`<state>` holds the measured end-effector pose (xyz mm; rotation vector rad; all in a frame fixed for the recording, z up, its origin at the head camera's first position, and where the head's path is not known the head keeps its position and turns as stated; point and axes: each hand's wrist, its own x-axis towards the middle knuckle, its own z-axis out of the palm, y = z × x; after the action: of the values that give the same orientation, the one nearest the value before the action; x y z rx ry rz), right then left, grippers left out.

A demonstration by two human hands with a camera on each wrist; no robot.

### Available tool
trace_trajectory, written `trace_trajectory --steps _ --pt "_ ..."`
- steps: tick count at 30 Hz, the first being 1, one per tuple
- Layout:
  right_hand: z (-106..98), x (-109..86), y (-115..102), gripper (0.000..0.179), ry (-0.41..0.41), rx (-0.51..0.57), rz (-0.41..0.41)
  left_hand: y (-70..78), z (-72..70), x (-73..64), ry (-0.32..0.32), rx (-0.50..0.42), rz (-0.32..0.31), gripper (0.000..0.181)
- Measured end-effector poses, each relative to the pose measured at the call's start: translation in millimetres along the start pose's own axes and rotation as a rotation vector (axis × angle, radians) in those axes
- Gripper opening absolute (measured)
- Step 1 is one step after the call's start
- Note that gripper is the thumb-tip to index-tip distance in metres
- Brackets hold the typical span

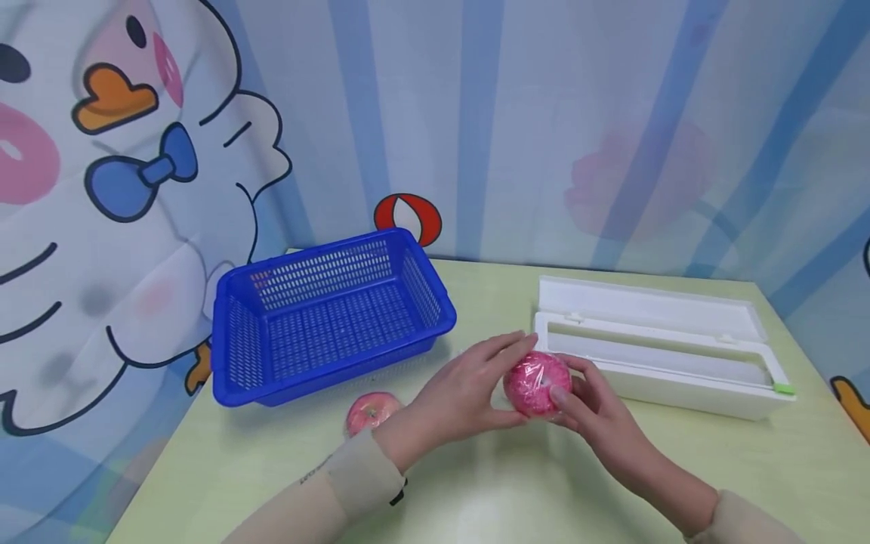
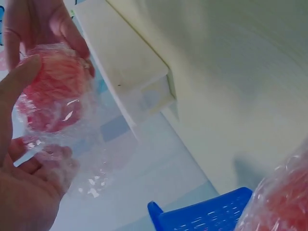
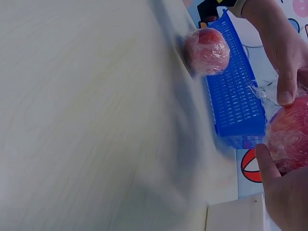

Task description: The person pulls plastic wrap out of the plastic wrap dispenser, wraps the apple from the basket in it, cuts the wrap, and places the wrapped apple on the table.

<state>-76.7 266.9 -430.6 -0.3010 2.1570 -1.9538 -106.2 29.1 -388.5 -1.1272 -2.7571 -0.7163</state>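
Both hands hold a red apple point(image 1: 535, 382) wrapped in clear cling film above the table. My left hand point(image 1: 469, 389) grips its left side, and my right hand point(image 1: 603, 419) grips the right side with its thumb across the front. A loose flap of film point(image 2: 94, 175) hangs from the apple over the left fingers in the left wrist view. Beside the left forearm, a second film-wrapped apple point(image 1: 371, 412) sits on the table, partly hidden by that wrist; the right wrist view also shows this apple point(image 3: 208, 52).
A blue perforated basket point(image 1: 340, 364) with nothing in it stands at the back left. At the right lies a long white cling film dispenser point(image 1: 686, 391), its lid point(image 1: 646, 302) raised, with a green slider point(image 1: 784, 388) at one end. A printed curtain point(image 1: 421, 91) hangs behind the table.
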Motion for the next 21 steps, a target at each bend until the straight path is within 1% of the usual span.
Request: trace_trajectory --steps 3,6,9,12,14,17,21 --pt "-2 -0.7 -1 0.054 0.019 -0.022 -0.018 6.8 0.9 -6.2 0.075 0.006 -0.02 0.093" --pt "-4 -1.1 -4 0.053 0.038 -0.034 -0.044 15.4 5.4 -12.6 0.112 0.017 -0.032 0.083" --pt "-5 -0.6 -7 0.052 0.049 -0.035 -0.07 20.9 15.6 -17.3 0.121 0.037 -0.032 0.074" --pt "-5 0.0 -9 0.052 0.049 -0.034 -0.072 23.0 26.2 -20.0 0.111 0.008 -0.046 0.072" --pt "-5 0.6 -10 0.052 0.044 -0.029 -0.063 23.1 31.4 -20.5 0.104 -0.048 -0.063 0.073" --pt "-5 1.7 -11 0.053 0.041 -0.018 -0.043 23.0 34.1 -18.6 0.11 -0.186 -0.099 0.074" --pt "-4 3.8 -13 0.054 0.043 0.008 -0.025 19.8 37.2 -12.9 0.157 -0.393 -0.144 0.076"
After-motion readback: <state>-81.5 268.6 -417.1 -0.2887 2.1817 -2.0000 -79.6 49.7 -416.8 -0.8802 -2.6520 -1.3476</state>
